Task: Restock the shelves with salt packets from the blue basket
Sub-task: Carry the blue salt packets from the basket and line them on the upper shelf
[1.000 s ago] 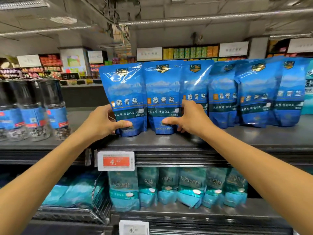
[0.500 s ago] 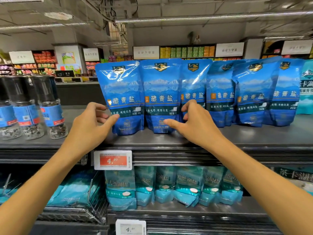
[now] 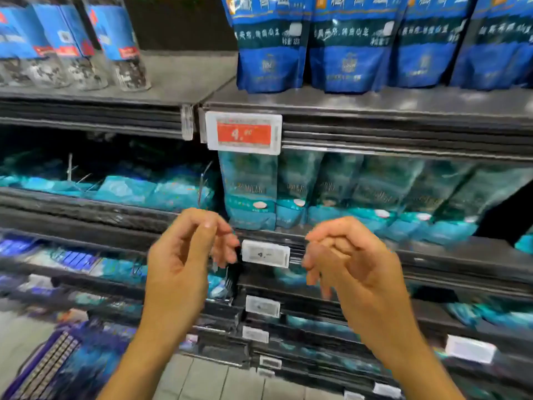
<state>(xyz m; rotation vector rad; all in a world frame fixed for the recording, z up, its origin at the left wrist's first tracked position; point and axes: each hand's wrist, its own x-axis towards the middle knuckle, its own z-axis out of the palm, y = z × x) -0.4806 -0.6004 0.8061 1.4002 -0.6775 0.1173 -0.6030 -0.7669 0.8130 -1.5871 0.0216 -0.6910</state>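
Both hands hang empty with loosely curled fingers, left hand [image 3: 184, 255] and right hand [image 3: 350, 264] below the red price tag [image 3: 244, 133], so reach down-left of that tag into the blue basket [image 3: 43, 368], gripping one salt packet squarely before lifting.

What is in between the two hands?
In the head view, a small white price tag on a shelf edge shows in the gap between the left hand and the right hand. The tag sits behind the hands; neither hand holds anything.
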